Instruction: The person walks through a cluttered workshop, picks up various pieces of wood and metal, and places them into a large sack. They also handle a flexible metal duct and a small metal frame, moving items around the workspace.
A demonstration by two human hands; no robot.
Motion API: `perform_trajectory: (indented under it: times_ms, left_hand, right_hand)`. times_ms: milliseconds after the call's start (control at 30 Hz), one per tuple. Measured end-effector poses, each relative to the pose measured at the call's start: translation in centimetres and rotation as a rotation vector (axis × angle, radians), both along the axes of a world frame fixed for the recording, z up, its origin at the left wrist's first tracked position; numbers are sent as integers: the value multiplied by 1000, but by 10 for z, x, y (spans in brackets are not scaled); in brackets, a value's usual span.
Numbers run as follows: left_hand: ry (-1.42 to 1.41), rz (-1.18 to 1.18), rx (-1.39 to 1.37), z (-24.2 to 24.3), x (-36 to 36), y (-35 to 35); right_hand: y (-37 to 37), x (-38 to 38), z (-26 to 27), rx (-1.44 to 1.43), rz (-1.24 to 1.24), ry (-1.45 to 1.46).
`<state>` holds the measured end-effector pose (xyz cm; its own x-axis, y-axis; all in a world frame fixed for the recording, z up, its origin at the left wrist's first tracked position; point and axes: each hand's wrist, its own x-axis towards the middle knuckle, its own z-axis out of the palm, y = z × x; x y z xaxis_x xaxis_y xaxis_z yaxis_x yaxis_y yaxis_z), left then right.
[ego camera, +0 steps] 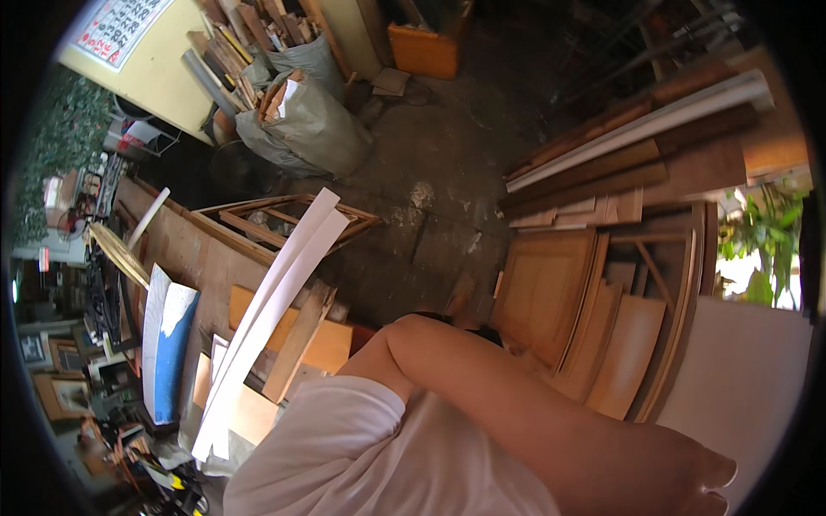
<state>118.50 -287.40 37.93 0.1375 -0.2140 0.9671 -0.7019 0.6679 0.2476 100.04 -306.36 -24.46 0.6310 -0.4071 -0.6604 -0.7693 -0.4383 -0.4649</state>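
Observation:
My left arm is bent at the elbow, coming out of a white short sleeve. Its forearm runs across the lower middle toward the lower right. There my left hand (700,474) is partly cut off by the picture's rim, with fingertips beside a pale flat panel (735,361). Whether they touch it, or hold anything, is unclear. My right hand is out of view. Left of my body, two long white strips (277,309) lie across a workbench (193,248), over a rough wood board (300,345). A blue and white piece (173,355) rests farther left.
Sacks (316,129) stuffed with wood offcuts stand on the dark floor (445,148). A wooden frame (290,219) sits by the bench. Long boards (632,135) and a wooden cabinet door (545,284) lean along the right. An orange wooden box (423,51) is at the back.

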Motion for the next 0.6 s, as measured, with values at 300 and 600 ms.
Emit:
perform_trajectory:
  times_ms: [300,600]
  left_hand:
    - [-159,229,374,-46,176,16]
    - [1180,629,793,-288,361,172]
  right_hand:
    - [-50,344,126,-9,280,-348]
    - [11,470,111,-145,598,-471]
